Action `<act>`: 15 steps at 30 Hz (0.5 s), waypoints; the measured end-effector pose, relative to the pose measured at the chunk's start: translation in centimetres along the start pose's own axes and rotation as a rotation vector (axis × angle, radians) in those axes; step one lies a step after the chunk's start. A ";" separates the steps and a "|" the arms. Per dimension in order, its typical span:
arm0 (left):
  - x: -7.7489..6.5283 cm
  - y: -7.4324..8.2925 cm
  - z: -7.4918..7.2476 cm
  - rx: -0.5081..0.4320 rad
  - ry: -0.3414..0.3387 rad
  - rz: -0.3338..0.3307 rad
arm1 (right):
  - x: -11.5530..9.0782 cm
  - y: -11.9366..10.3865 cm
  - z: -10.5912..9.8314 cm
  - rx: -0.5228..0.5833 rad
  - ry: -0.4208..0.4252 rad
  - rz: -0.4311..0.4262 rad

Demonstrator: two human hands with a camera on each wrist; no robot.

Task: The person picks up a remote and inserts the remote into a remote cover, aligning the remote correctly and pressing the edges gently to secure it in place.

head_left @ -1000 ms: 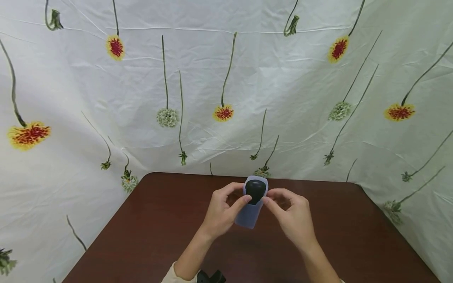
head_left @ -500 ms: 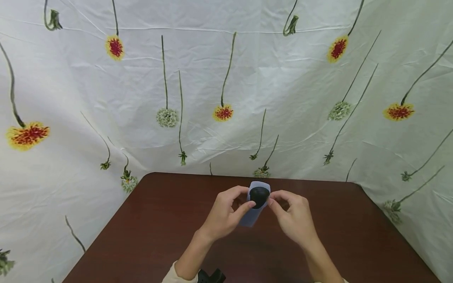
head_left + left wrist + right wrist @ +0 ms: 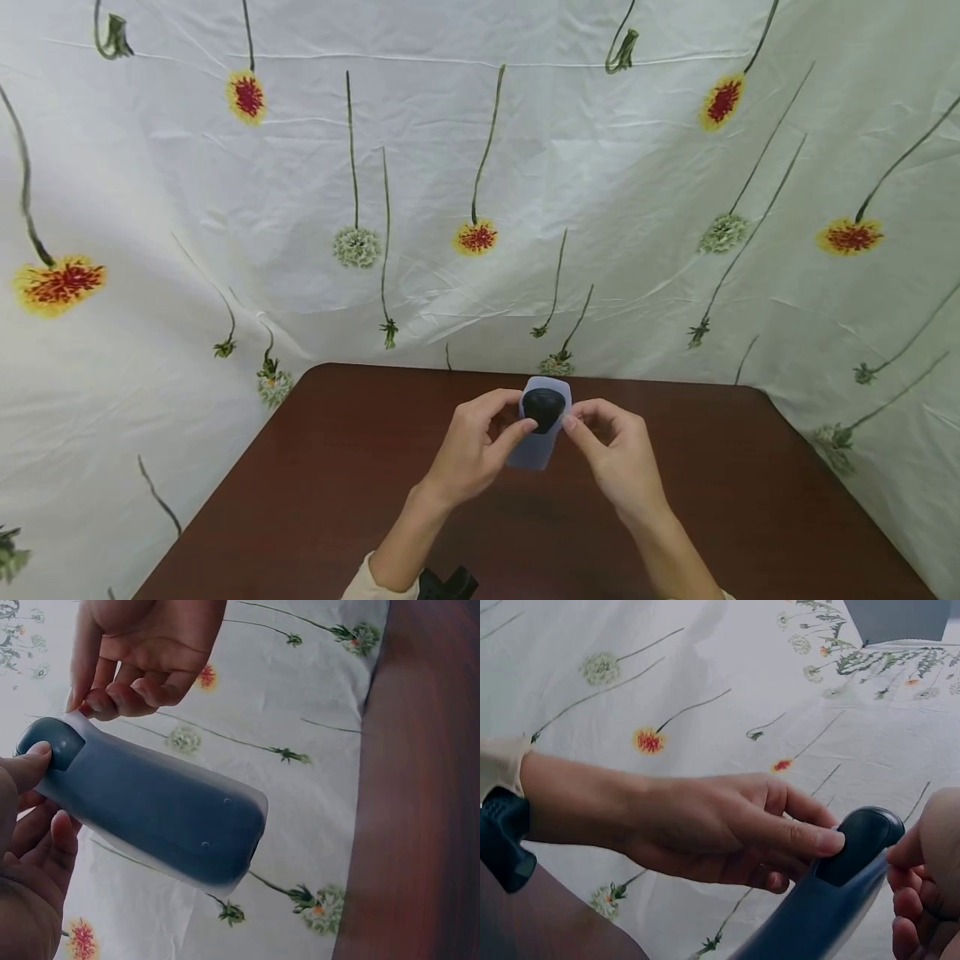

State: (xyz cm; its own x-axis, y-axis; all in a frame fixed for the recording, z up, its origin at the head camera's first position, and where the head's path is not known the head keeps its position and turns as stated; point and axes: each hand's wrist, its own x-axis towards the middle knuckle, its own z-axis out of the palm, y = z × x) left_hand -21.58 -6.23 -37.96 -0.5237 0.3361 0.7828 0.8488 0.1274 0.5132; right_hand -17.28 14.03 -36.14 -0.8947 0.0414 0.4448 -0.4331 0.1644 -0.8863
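Both hands hold up a long dark device (image 3: 157, 795) in a translucent bluish sleeve (image 3: 531, 454), above the table. Its rounded, glossy dark end (image 3: 543, 408) shows through an opening in the sleeve. With the thumb on that bare end and fingers behind, my left hand (image 3: 467, 454) pinches the device from the left. My right hand (image 3: 618, 454) pinches the sleeve's edge beside the opening between thumb and index finger. In the left wrist view, the right hand's other fingers (image 3: 161, 690) hang loosely curled. The sleeve covers the rest of the body.
The dark reddish-brown table (image 3: 360, 433) lies beneath the hands. Behind it hangs a white cloth (image 3: 420, 183) printed with flowers. A black strap mount (image 3: 508, 836) sits on the left wrist, by a cream sleeve cuff (image 3: 502, 766).
The device first shifts slightly right and down, then back up and left, its lower end tilting nearer the camera then away. Both hands keep the same grip.
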 end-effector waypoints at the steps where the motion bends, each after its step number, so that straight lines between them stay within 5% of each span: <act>1: 0.0 0.0 0.0 -0.012 0.001 -0.007 | 0.0 0.2 0.0 -0.020 -0.004 -0.040; 6: 0.0 -0.1 -0.2 -0.108 -0.007 -0.062 | 0.2 0.9 0.0 -0.006 -0.039 -0.165; 15: -0.1 0.4 0.1 -0.257 0.004 -0.094 | 0.2 1.1 -0.1 0.022 -0.065 -0.175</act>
State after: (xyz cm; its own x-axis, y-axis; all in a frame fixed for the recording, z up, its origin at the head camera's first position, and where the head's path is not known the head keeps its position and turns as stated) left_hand -21.22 -6.15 -37.87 -0.5999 0.3298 0.7290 0.7507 -0.0832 0.6554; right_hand -17.98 14.28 -37.04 -0.8103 -0.0499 0.5839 -0.5845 0.1417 -0.7990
